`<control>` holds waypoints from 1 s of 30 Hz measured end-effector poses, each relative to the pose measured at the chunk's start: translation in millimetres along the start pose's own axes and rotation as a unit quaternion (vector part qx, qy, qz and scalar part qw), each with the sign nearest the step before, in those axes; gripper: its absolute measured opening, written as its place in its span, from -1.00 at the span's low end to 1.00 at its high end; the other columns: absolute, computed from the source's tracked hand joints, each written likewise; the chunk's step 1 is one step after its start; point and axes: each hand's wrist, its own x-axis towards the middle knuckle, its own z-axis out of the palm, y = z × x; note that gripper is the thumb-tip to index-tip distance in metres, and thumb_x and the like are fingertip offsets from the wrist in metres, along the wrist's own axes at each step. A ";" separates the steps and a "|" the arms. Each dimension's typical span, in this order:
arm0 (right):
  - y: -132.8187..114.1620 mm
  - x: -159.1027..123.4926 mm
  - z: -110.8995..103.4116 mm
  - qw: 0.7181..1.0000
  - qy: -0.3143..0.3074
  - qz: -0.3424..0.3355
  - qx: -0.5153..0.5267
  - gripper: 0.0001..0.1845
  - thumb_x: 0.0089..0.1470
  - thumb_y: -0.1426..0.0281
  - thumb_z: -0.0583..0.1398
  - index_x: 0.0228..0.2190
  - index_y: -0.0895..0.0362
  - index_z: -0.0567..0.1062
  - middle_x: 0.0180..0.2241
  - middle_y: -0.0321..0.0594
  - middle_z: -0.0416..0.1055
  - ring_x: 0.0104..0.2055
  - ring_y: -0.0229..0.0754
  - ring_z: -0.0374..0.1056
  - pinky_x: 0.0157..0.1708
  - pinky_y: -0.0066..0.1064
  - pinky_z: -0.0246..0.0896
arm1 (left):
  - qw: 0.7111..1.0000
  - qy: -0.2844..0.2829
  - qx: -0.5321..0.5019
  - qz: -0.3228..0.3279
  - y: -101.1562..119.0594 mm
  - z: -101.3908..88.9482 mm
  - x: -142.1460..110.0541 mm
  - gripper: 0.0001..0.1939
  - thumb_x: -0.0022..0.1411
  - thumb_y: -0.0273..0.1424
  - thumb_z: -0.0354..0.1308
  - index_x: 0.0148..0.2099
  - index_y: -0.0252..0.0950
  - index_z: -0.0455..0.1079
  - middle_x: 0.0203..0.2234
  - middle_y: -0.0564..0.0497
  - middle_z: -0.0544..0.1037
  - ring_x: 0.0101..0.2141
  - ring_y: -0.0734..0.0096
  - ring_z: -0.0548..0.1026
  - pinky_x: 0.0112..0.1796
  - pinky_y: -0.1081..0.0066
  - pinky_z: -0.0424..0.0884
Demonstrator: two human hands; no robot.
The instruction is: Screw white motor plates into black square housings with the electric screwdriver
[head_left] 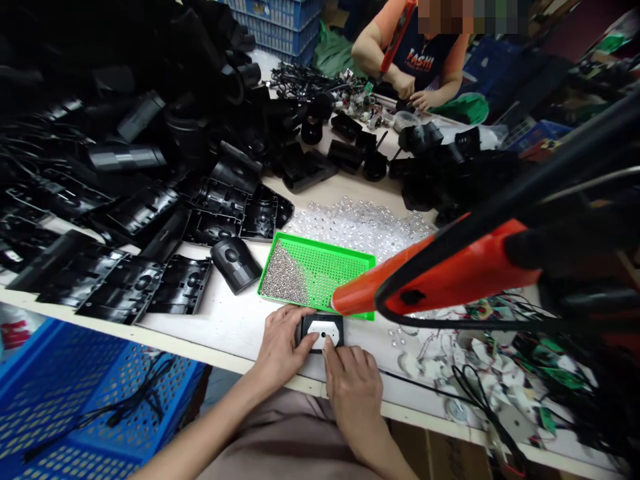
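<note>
A small black housing with a white insert (321, 329) lies on the white table near its front edge. My left hand (283, 343) curls round its left side and steadies it. My right hand (352, 387) rests below it, the index finger pressing on the white insert. Just behind stands a green perforated tray (330, 267) with a heap of small silver screws (285, 275) in its left half. An orange and black electric screwdriver (450, 270) hangs in front of the tray, tip pointing left.
Black plastic shells (135, 280) pile up across the left and back. Clear lenses (360, 223) lie behind the tray, circuit boards and wires (505, 360) at right. A blue crate (65, 400) sits lower left. Another person (425, 73) works at the far side.
</note>
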 end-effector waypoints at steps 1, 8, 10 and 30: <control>2.7 1.3 -1.7 1.000 0.001 -0.001 0.010 -0.75 0.15 0.54 0.15 -0.12 0.20 0.50 -0.50 -0.18 0.40 -0.39 -0.09 0.26 -0.33 -0.21 0.10 | 1.000 0.002 0.004 -0.004 1.6 2.3 1.0 -0.68 0.22 -0.35 0.10 0.03 -0.25 0.36 -0.14 -0.10 0.49 -0.03 0.06 0.37 -0.01 0.05 0.25; 55.4 -10.9 -52.0 0.971 0.041 0.081 0.223 -0.87 0.19 0.46 0.17 -0.25 0.11 0.54 -0.38 -0.23 0.53 -0.34 -0.21 0.40 -0.28 -0.36 0.25 | 0.998 -0.030 0.046 -0.035 10.0 -1.3 5.6 -0.72 0.17 -0.38 0.14 -0.03 -0.22 0.35 -0.19 -0.04 0.49 -0.05 0.07 0.38 0.02 0.02 0.17; 61.6 -23.3 -63.7 0.967 0.000 0.102 0.234 -0.87 0.20 0.44 0.17 -0.33 0.11 0.54 -0.42 -0.26 0.54 -0.38 -0.24 0.43 -0.32 -0.42 0.27 | 0.997 -0.038 0.054 -0.044 11.3 -2.2 6.4 -0.71 0.17 -0.37 0.17 -0.03 -0.22 0.34 -0.18 -0.04 0.50 -0.04 0.07 0.37 0.03 0.01 0.14; 28.8 -25.5 -10.8 0.968 -0.159 0.137 0.134 -0.70 0.15 0.19 0.19 -0.18 0.14 0.51 -0.27 -0.08 0.54 -0.22 0.00 0.50 -0.30 -0.31 0.38 | 0.997 -0.033 0.060 -0.033 9.4 -1.2 5.0 -0.70 0.20 -0.38 0.17 0.00 -0.17 0.31 -0.11 -0.03 0.51 0.01 0.12 0.38 0.09 -0.01 0.07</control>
